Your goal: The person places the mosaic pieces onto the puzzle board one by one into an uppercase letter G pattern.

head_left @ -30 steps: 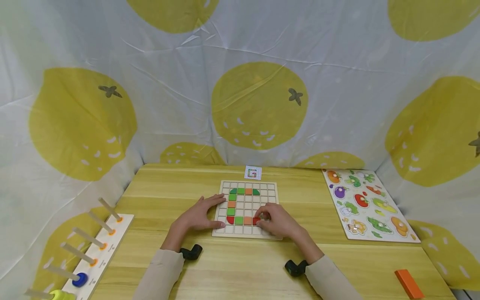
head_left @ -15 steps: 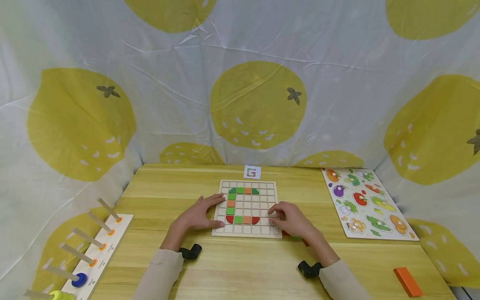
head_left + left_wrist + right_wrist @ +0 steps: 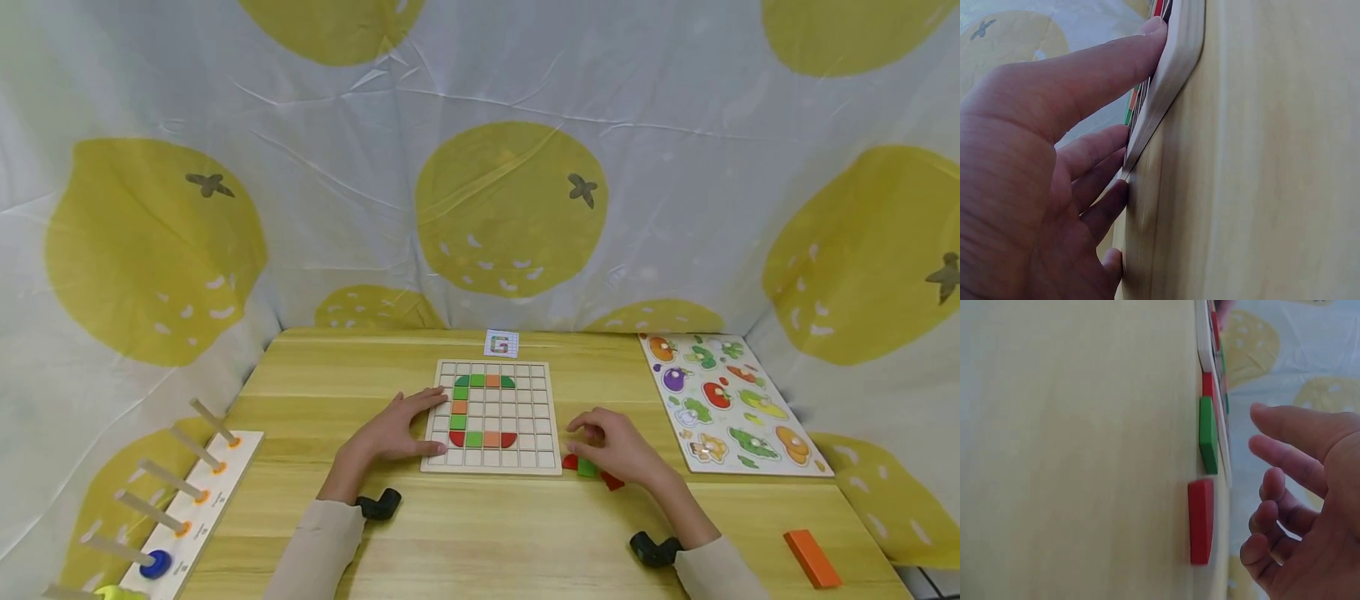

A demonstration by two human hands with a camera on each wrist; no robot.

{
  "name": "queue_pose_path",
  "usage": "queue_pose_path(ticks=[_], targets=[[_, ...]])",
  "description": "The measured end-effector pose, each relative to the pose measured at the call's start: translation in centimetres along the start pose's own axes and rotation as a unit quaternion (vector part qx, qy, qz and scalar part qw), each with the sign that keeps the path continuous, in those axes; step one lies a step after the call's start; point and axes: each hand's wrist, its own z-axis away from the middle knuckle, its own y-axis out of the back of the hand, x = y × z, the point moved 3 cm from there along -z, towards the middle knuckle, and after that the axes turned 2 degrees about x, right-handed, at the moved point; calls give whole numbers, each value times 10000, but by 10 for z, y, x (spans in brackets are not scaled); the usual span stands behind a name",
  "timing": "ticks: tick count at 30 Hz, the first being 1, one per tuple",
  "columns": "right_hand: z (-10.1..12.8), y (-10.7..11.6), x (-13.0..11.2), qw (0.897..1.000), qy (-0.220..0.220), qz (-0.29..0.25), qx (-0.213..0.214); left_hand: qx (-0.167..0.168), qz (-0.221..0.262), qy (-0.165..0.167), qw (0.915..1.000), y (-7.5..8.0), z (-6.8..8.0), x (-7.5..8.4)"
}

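Observation:
A pale gridded wooden board (image 3: 536,408) lies in front of me, with green, orange and red pieces set in a C shape. My left hand (image 3: 390,429) rests at its left edge; in the left wrist view the thumb (image 3: 1129,53) lies along the rim and the fingers are spread. Right of the board, my right hand (image 3: 618,446) hovers over loose blocks, its fingers loosely bent and holding nothing. In the right wrist view these blocks are a red block (image 3: 1200,522), a green block (image 3: 1208,434) and a farther red piece (image 3: 1208,384), lying in a line.
A small pattern card (image 3: 501,343) showing a G lies behind the board. A vegetable peg puzzle (image 3: 738,404) is at the right, an orange block (image 3: 813,558) at the front right. On the left stands a peg board (image 3: 217,492) with upright sticks and a blue ring (image 3: 156,564).
My right hand has let go of the red rounded piece at the lower right of the C and moved right, off the board to the loose blocks. The left hand stays at the edge.

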Motion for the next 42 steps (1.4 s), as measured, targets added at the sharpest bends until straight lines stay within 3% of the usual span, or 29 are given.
queue_pose_path(ticks=[16, 27, 32, 42], targets=[[25, 12, 18, 9999, -43, 81, -115, 60, -28, 50, 10000, -4, 2, -4], [28, 10, 26, 9993, -202, -97, -293, 79, -6, 36, 10000, -3, 2, -4], [29, 10, 26, 9995, -206, -59, -227, 88, -33, 40, 9999, -3, 1, -4], [25, 15, 25, 9978, -655, -73, -26, 45, -63, 84, 9999, -3, 0, -2]])
